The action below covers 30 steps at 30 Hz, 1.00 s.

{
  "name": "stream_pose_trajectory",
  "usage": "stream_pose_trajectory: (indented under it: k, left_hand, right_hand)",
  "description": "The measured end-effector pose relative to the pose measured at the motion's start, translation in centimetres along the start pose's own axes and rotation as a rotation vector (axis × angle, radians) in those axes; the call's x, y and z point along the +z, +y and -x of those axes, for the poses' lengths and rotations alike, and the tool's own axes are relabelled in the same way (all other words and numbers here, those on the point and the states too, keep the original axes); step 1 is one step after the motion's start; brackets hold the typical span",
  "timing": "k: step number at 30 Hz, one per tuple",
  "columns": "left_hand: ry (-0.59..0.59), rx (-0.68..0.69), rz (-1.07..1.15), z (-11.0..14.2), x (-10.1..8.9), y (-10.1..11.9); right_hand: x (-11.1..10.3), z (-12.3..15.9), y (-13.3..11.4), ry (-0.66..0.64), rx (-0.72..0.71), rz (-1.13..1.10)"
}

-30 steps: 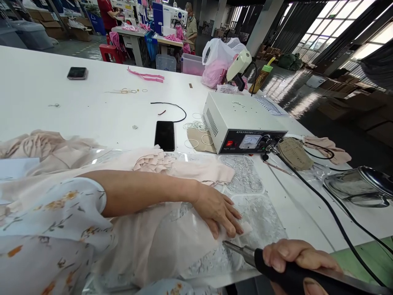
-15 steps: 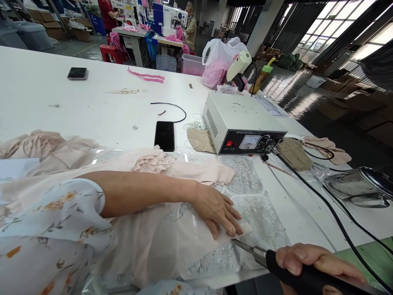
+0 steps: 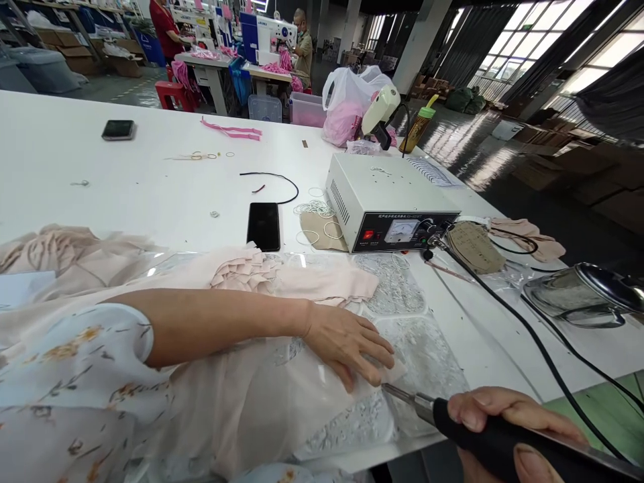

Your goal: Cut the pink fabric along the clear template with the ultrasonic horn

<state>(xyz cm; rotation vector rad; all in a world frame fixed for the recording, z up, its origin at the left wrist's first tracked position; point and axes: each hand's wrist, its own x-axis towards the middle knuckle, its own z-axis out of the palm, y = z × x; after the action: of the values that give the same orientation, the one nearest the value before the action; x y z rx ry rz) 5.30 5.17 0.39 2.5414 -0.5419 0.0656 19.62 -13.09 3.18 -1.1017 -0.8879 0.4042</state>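
My left hand (image 3: 349,342) lies palm down with fingers stretched out, pressing the corner of a sheer pale pink fabric (image 3: 282,396) onto a scuffed clear plastic sheet (image 3: 437,352). My right hand (image 3: 508,409) is wrapped around the black handle of a corded handheld cutter (image 3: 453,424) with a narrow metal tip. That tip is beside my left fingertips, at the fabric's edge; whether it touches the cloth I cannot tell. Behind my left forearm lies a pale pink ruffled strip (image 3: 312,280). More bunched pink cloth (image 3: 65,248) lies at the left.
A grey power box (image 3: 397,201) stands behind, its black cable (image 3: 523,329) running along the right. Nearby are a phone (image 3: 263,227), elastic loops (image 3: 319,208), a metal lidded jug (image 3: 578,295), scissors (image 3: 196,156) and a plastic bag (image 3: 347,111). People work at sewing machines beyond.
The view has shifted slightly. The cutter's tip has moved a little along the fabric's edge, away from me and to the right. My left hand stays on the cloth, nearly still.
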Motion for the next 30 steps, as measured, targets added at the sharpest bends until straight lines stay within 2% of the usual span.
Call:
stream_pose_trajectory:
  k: [6, 15, 22, 30]
  left_hand:
    - [0.092, 0.173, -0.111, 0.9, 0.4, 0.5]
    - [0.014, 0.220, -0.097, 1.4, 0.6, 0.2]
    - [-0.043, 0.094, 0.040, 1.4, 0.3, 0.5]
    - [-0.129, 0.103, -0.010, 1.8, 0.3, 0.7]
  right_hand:
    - [-0.4, -0.2, 0.5, -0.010, 0.011, -0.027]
    - [-0.8, 0.2, 1.3, -0.027, -0.005, -0.071]
    - [-0.9, 0.0, 1.5, -0.030, 0.009, -0.102]
    - [-0.7, -0.3, 1.4, -0.041, 0.006, -0.105]
